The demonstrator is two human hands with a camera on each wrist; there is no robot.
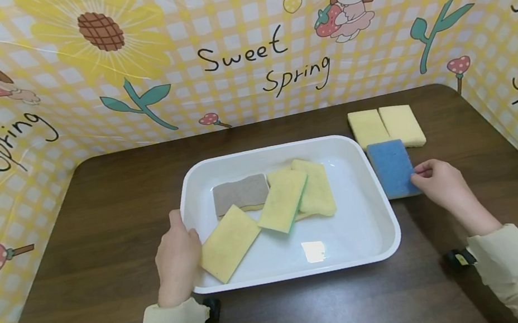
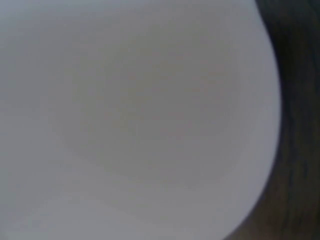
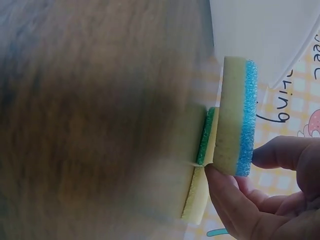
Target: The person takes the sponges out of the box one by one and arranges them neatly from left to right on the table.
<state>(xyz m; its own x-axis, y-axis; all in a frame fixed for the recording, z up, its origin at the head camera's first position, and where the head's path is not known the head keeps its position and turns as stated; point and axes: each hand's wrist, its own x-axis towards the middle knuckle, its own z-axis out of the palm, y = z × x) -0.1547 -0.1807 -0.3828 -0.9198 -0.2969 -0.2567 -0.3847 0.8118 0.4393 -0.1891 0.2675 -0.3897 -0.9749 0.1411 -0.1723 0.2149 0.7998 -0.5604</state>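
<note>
Between thumb and fingers, my right hand [image 1: 440, 183] pinches the right edge of a sponge [image 1: 391, 169] with a blue top. The right wrist view shows that sponge [image 3: 232, 115] side on, its yellow layer below the blue, raised off the table. My left hand [image 1: 178, 259] grips the left rim of a white tray [image 1: 352, 237]. Inside the tray lie a grey-topped sponge [image 1: 241, 193], a yellow sponge with a green underside [image 1: 282, 200] overlapping another yellow one [image 1: 315, 186], and a yellow sponge [image 1: 230, 243] near the left wall. Only the blurred tray [image 2: 165, 120] fills the left wrist view.
Two yellow sponges, a left one [image 1: 368, 127] and a right one [image 1: 403, 124], lie side by side behind the blue one on the dark wooden table [image 1: 98, 238]. A yellow checked sheet [image 1: 225, 14] with printed flowers surrounds the table's back and sides.
</note>
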